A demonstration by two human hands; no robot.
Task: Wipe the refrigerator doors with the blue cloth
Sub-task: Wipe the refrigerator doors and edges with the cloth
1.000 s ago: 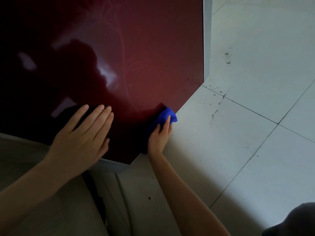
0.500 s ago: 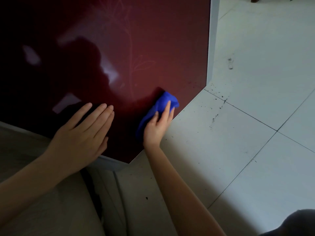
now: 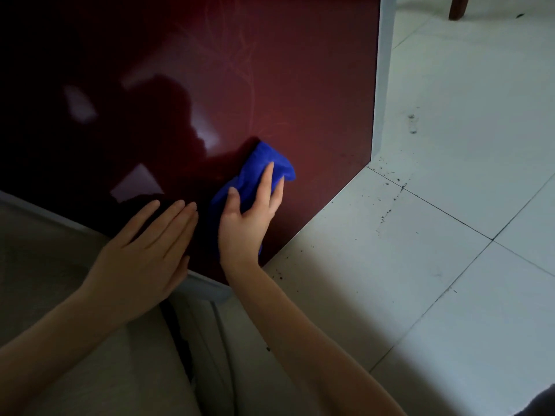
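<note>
left hand (image 3: 144,259): lower left of centre, flat on the refrigerator door (image 3: 285,70), fingers (image 3: 177,211) straight and close together, holding nothing
blue cloth (image 3: 255,166): centre of frame, on the door near its lower edge, just right of the left hand
right hand (image 3: 249,217): on top of the cloth, fingers nearly straight and a little spread, pressing it to the door; thumb on the cloth's left side; cloth sticks out past the fingertips, with a bit showing by the wrist
door: glossy dark red, faint line pattern, pale edge strip at right
floor (image 3: 450,250): right half, light tiles, dark specks (image 3: 390,202) near the door's corner
chair leg (image 3: 458,7): brown, upper right
cloth axis: diagonal, lower left to upper right; bunched end points upper right
</note>
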